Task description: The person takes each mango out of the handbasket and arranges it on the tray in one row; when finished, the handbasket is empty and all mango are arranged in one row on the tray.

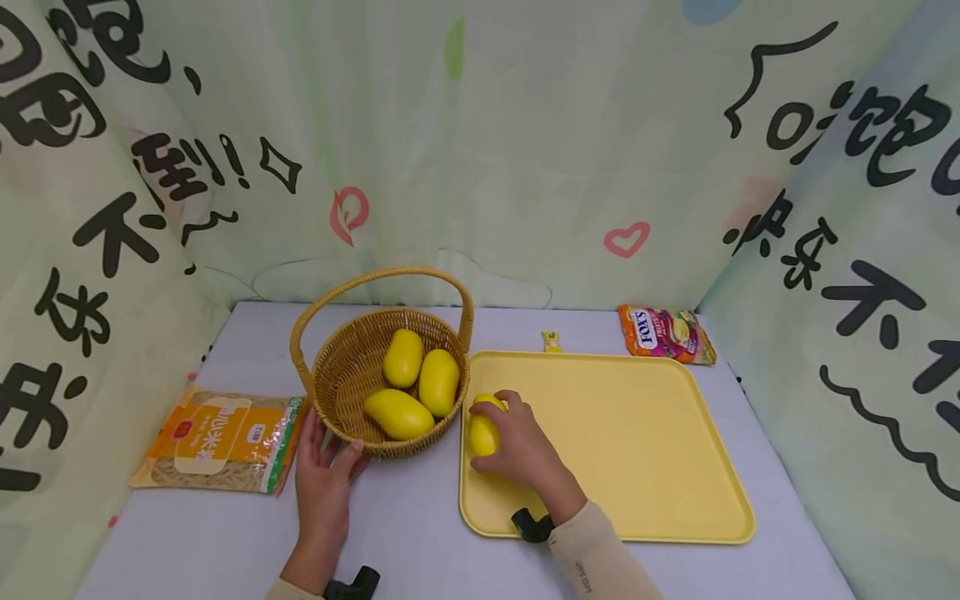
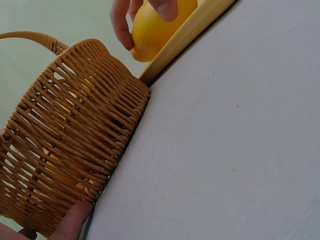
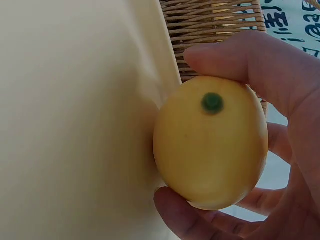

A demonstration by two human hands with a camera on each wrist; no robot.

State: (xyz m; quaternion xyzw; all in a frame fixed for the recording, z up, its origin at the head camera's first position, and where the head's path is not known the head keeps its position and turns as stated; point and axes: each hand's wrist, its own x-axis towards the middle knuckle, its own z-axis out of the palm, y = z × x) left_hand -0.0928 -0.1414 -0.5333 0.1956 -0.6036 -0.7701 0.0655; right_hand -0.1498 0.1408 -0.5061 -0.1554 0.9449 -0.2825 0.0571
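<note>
Gripping the wicker basket [image 1: 341, 383] at its near side, left hand [image 1: 326, 477] sits lower-left of centre. Right hand [image 1: 525, 442] clamps a yellow fruit [image 1: 482, 433] at the left edge of the tray [image 1: 615, 450], mid-frame. I'd lift high over both rims, minding three fruits [image 1: 438, 383] inside.

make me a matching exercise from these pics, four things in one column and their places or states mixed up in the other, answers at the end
Things
1. round brown wicker basket
2. loose yellow oval fruit
3. flat orange-and-clear plastic packet
4. shiny red-and-purple plastic bag

Places or states
A. near the far right corner of the rectangular pale-yellow tray
B. gripped by the right hand
C. holding three yellow oval fruits
D. lying to the left of the basket

Right pairs: 1-C, 2-B, 3-D, 4-A
</note>
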